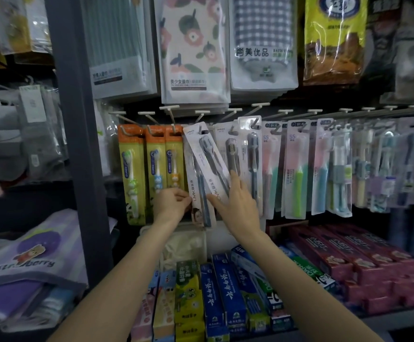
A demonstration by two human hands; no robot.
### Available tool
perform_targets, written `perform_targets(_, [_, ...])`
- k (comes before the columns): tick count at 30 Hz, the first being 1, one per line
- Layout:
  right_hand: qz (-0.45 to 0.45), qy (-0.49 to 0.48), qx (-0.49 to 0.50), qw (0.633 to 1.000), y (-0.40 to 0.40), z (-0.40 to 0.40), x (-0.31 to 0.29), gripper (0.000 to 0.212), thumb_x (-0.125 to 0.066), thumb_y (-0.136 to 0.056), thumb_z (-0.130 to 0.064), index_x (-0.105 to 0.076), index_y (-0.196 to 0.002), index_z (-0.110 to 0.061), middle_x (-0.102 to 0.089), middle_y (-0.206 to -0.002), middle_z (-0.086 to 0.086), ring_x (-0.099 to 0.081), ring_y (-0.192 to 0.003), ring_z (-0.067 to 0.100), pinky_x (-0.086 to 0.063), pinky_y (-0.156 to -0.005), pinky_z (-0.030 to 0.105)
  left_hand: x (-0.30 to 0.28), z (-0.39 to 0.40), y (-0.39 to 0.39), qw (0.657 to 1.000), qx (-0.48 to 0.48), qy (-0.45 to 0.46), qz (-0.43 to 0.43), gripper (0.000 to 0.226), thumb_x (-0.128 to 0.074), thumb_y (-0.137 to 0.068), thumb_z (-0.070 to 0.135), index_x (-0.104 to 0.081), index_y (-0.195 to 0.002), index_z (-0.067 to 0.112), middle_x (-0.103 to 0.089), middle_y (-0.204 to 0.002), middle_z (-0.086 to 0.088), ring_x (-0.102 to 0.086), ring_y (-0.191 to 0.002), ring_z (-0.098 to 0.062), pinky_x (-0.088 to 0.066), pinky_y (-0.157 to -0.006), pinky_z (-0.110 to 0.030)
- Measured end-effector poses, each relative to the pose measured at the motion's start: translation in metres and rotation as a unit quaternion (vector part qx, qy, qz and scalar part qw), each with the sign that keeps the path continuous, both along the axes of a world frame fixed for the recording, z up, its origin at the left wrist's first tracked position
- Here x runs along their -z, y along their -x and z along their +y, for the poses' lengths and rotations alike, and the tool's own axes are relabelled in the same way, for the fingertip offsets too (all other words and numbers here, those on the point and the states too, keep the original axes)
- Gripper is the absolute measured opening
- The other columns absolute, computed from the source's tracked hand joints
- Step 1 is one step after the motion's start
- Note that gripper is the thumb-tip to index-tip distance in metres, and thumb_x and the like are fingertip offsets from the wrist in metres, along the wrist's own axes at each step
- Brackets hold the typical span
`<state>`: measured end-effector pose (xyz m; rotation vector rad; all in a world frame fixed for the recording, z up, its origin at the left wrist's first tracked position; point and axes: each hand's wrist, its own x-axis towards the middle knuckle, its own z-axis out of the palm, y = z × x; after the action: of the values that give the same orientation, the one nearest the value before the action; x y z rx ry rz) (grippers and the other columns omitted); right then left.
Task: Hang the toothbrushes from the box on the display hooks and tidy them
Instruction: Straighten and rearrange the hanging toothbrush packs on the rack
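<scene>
A white LMK toothbrush pack point(202, 164) hangs tilted from a display hook point(202, 117), its bottom swung left. My left hand point(172, 202) pinches the pack's lower left edge. My right hand point(235, 201) lies flat with straight fingers against the pack's right side and the neighbouring grey toothbrush pack point(233, 154). Orange children's toothbrush packs point(151, 169) hang to the left. Pink, green and blue toothbrush packs point(297, 169) hang on the hooks to the right. No box is in view.
Towel packs point(196, 50) hang above the hook row. Toothpaste boxes point(216, 297) fill the shelf below my arms, red ones point(349, 257) to the right. A dark upright post point(77, 144) stands at left, with folded cloths point(28, 255) beyond it.
</scene>
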<state>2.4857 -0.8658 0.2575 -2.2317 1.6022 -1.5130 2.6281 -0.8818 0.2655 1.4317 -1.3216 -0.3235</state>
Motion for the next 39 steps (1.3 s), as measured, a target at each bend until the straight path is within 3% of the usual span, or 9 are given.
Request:
perform_targets(3, [0.016,0.019,-0.017,1.000,0.007,0.003,-0.003,0.080,-0.059,-0.087,-0.044,-0.010,-0.148,-0.026,-0.038,-0.139,0.009,-0.051,-0.113,0.028,-0.045,-0.083,0.036,-0.001,0.000,0.003,1.000,-0.004,0.011,-0.018,0.019,-0.064,-0.084,0.007,-0.066,-0.102,0.001,-0.068,-0.104,-0.013,-0.059,-0.087,-0.016,-0.046,-0.080,-0.026])
perform_targets(8, [-0.006,-0.063,-0.066,0.996,0.004,-0.003,-0.007,0.089,-0.062,-0.082,-0.048,-0.012,-0.146,-0.011,-0.030,-0.147,0.012,-0.037,-0.131,0.029,-0.038,-0.099,0.038,0.005,0.005,0.000,0.998,0.037,0.031,-0.044,0.021,-0.064,-0.083,0.005,-0.065,-0.103,-0.001,-0.067,-0.104,-0.013,-0.058,-0.086,-0.011,-0.043,-0.075,-0.020])
perform_targets(17, [-0.061,-0.116,-0.084,0.988,-0.027,-0.018,0.014,0.058,-0.056,-0.090,-0.039,-0.034,-0.130,-0.004,-0.050,-0.128,0.015,-0.051,-0.115,0.029,-0.045,-0.088,0.035,0.003,-0.006,-0.015,0.996,0.065,-0.019,-0.053,0.022,-0.061,-0.084,0.001,-0.066,-0.105,0.001,-0.066,-0.107,-0.014,-0.059,-0.095,-0.016,-0.044,-0.077,-0.024])
perform_targets(21, [-0.108,-0.144,-0.105,0.978,-0.022,-0.022,0.019,0.044,-0.057,-0.090,-0.033,-0.041,-0.120,-0.005,-0.057,-0.121,0.011,-0.056,-0.110,0.025,-0.049,-0.087,0.033,0.005,-0.009,-0.017,0.996,0.063,-0.038,-0.058,0.027,-0.060,-0.085,0.003,-0.063,-0.112,0.002,-0.064,-0.114,-0.015,-0.058,-0.108,-0.024,-0.045,-0.086,-0.028])
perform_targets(26, [-0.083,-0.170,-0.123,0.974,-0.010,-0.019,0.022,0.038,-0.053,-0.094,-0.028,-0.041,-0.122,-0.005,-0.059,-0.118,0.013,-0.058,-0.106,0.025,-0.049,-0.084,0.029,0.008,-0.001,-0.022,0.997,0.063,-0.012,-0.039,0.035,-0.052,-0.090,0.000,-0.054,-0.125,0.003,-0.060,-0.122,-0.016,-0.057,-0.112,-0.024,-0.044,-0.098,-0.034])
perform_targets(30, [-0.065,-0.151,-0.138,0.977,-0.010,-0.014,0.013,0.044,-0.051,-0.095,-0.022,-0.035,-0.132,-0.003,-0.054,-0.126,0.014,-0.053,-0.117,0.025,-0.039,-0.081,0.020,0.004,0.004,-0.013,0.996,0.064,0.023,-0.056,0.035,-0.050,-0.092,0.005,-0.053,-0.127,0.007,-0.058,-0.125,-0.010,-0.053,-0.116,-0.018,-0.039,-0.093,-0.023])
perform_targets(33, [-0.060,-0.103,-0.124,0.985,-0.016,-0.013,0.000,0.049,-0.048,-0.096,-0.016,-0.029,-0.139,-0.002,-0.049,-0.133,0.016,-0.049,-0.122,0.028,-0.040,-0.093,0.026,-0.002,0.006,-0.005,0.996,0.061,0.042,-0.051,0.038,-0.048,-0.094,0.008,-0.047,-0.132,0.006,-0.053,-0.132,-0.010,-0.048,-0.122,-0.018,-0.034,-0.092,-0.019])
perform_targets(35, [-0.071,-0.062,-0.115,0.989,-0.020,-0.017,-0.009,0.048,-0.047,-0.096,-0.012,-0.029,-0.139,-0.003,-0.048,-0.134,0.017,-0.051,-0.120,0.028,-0.043,-0.096,0.031,-0.008,0.005,-0.001,0.996,0.061,0.050,-0.043,0.041,-0.050,-0.093,0.010,-0.044,-0.134,0.005,-0.051,-0.134,-0.011,-0.047,-0.123,-0.019,-0.033,-0.090,-0.017])
perform_targets(39, [-0.069,-0.019,-0.093,0.993,-0.024,-0.019,-0.019,0.044,-0.046,-0.094,-0.007,-0.033,-0.136,-0.005,-0.058,-0.120,0.016,-0.059,-0.103,0.026,-0.047,-0.082,0.029,-0.017,0.004,0.004,0.996,0.050,0.074,0.002,0.046,-0.055,-0.091,0.009,-0.042,-0.134,0.004,-0.056,-0.125,-0.013,-0.052,-0.114,-0.019,-0.037,-0.087,-0.019])
